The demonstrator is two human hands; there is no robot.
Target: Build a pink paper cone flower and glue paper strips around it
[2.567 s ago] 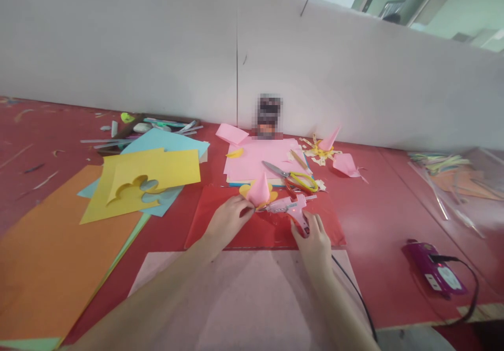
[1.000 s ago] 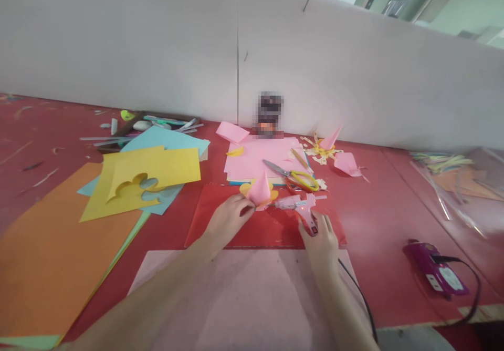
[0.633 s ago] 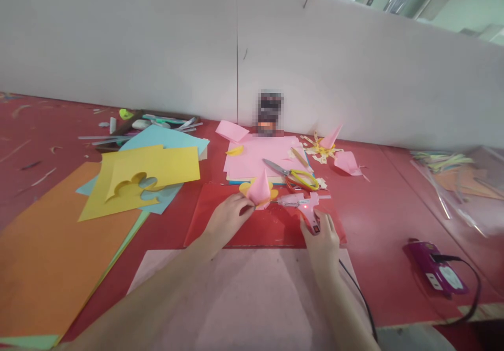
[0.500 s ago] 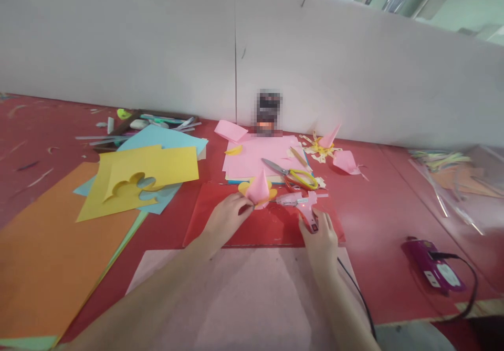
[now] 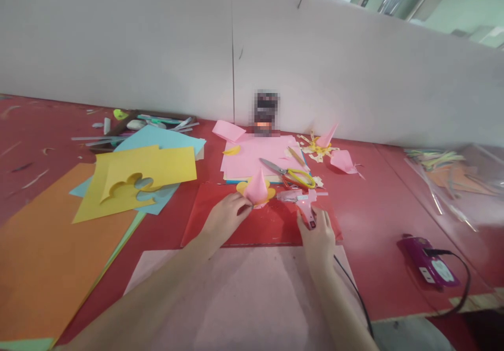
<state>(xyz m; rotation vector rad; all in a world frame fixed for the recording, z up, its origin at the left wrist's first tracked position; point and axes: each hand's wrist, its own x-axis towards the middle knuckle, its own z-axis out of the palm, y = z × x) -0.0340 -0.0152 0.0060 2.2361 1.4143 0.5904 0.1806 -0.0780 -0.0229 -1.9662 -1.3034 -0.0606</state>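
My left hand is closed at the lower edge of a pink paper cone, pinching it with the fingertips. Yellow paper petals spread out around the cone's base. To the right, the fingers of my right hand are wrapped about the handle of a pink hot glue gun, whose nozzle points left toward the cone. A small light glows on the gun. Beneath both hands lies a red board. Scissors with yellow and red handles rest just beyond it.
Pink paper sheets are stacked behind the board. Yellow sheets and an orange sheet cover the left. A second pink cone stands back right among scraps. A purple power strip with a black cord sits at right.
The whole view has shifted slightly to the left. Both hands stay in nearly the same places, still on the paper cone and the glue gun.
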